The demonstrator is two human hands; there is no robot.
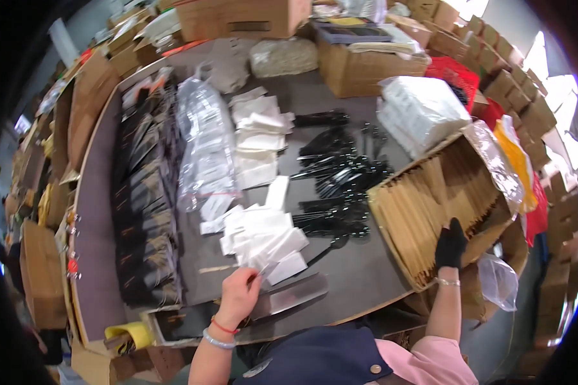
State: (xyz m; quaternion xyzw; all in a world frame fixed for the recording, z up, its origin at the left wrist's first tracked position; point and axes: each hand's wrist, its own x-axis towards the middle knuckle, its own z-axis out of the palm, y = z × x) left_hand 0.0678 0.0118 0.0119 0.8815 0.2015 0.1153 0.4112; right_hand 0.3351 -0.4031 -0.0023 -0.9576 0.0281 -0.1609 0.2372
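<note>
My bare left hand, with a red cord and a pale bangle at the wrist, is closed in a pinch on a thin translucent strip beside the pile of white paper slips. Just right of that hand, a clear plastic sleeve lies near the table's front edge. My right hand, in a black glove, reaches into an open carton packed with brown paper sleeves. Its fingers stretch out against them. Black plastic cutlery lies in loose heaps between the slips and the carton.
Rows of dark packets line the table's left side, next to a long clear bag. A white wrapped bundle sits behind the carton. Cardboard boxes stand at the back. A yellow roll is at the front left corner.
</note>
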